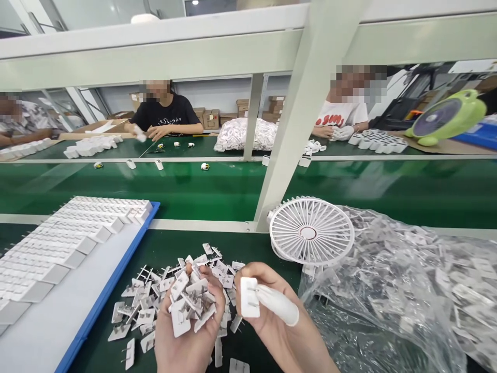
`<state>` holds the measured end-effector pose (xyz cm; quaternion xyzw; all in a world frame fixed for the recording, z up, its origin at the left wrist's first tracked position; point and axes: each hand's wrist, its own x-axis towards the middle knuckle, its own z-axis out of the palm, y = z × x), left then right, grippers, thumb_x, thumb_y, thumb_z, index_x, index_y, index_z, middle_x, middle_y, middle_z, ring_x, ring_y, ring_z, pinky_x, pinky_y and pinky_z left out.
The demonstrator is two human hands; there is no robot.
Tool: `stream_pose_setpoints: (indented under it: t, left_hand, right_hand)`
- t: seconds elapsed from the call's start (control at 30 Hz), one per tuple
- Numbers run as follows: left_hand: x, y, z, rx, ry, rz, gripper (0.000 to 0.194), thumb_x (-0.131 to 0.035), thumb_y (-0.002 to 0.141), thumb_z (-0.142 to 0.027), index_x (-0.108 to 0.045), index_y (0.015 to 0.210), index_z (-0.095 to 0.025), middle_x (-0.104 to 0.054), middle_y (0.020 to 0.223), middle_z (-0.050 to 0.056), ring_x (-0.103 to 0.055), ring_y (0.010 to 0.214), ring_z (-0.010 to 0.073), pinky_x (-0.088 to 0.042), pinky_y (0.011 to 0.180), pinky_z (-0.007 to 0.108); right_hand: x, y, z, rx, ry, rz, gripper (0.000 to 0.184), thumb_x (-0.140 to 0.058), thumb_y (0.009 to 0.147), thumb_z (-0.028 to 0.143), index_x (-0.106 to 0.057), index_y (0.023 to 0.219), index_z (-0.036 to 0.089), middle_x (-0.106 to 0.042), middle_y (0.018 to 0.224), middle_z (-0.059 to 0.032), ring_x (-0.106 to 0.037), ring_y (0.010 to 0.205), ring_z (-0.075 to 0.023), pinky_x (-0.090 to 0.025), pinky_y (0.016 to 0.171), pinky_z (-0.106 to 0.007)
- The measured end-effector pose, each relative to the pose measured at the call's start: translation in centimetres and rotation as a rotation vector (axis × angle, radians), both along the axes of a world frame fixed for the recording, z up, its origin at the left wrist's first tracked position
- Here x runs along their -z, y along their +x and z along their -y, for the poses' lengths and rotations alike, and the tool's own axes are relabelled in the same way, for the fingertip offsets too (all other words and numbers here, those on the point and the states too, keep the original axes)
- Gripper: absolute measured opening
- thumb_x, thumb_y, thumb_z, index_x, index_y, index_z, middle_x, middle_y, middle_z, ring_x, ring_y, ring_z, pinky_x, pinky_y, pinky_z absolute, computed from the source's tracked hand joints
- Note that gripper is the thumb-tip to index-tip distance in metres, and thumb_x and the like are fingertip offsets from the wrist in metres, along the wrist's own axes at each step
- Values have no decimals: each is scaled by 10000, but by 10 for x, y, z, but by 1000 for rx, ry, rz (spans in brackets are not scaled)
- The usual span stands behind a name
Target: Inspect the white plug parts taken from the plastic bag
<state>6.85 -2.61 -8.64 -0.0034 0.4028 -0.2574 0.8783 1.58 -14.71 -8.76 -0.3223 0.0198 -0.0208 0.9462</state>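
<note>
From the head camera I see my left hand turned palm up and cupped, half open, carrying a heap of small white plug plates with metal pins; the fingers curl only loosely around them. My right hand is just beside it, to the right, and pinches one single white plate between the thumb, which wears a white finger cot, and the fingers behind the plate. This plate stands nearly upright, its long axis vertical, its flat face toward the camera, and it sits a little apart from the heap, so the right hand is the nearer one to it. More loose plates lie on the green table under and left of both hands. Farther left is a blue tray with rows of white parts, and to the right a white fan and a clear plastic bag. The right fingers behind the plate are hidden, both wrists are cut off by the lower edge, and I cannot tell which way the single plate's pins point.
</note>
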Motion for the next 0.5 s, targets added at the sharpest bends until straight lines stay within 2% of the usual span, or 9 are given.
stream_pose_setpoints:
  t: [0.13,0.27,0.4,0.5]
  left_hand:
    - [8,-6,0,87,-9,29,282,-410,789,-185,-661,916,-205,-599,953,78,-557,854,131,-524,655,252]
    - [8,-11,2,128,22,24,290,-395,813,-219,-681,840,-176,-617,934,77,-559,826,125,-493,656,236]
    - [4,-12,2,124,56,-18,294,-391,819,-229,-680,815,-175,-625,898,74,-561,797,123,-460,620,219]
    - [5,-12,1,147,19,-5,263,-418,806,-217,-676,823,-175,-628,924,72,-569,787,122,-458,630,229]
  right_hand:
    - [7,0,-4,146,-369,-130,169,-691,721,298,-620,805,171,-573,743,1,-533,668,-49,-440,620,-104]
    - [9,-1,-6,218,-596,-160,123,-659,735,239,-620,823,162,-634,809,-23,-610,759,-87,-482,691,-124]
    - [8,0,-5,279,-712,-126,65,-620,748,204,-607,790,156,-604,825,-8,-607,740,-81,-481,665,-119]
    - [8,2,-3,218,-764,-176,65,-618,745,200,-604,778,146,-621,779,-12,-606,731,-93,-478,672,-144]
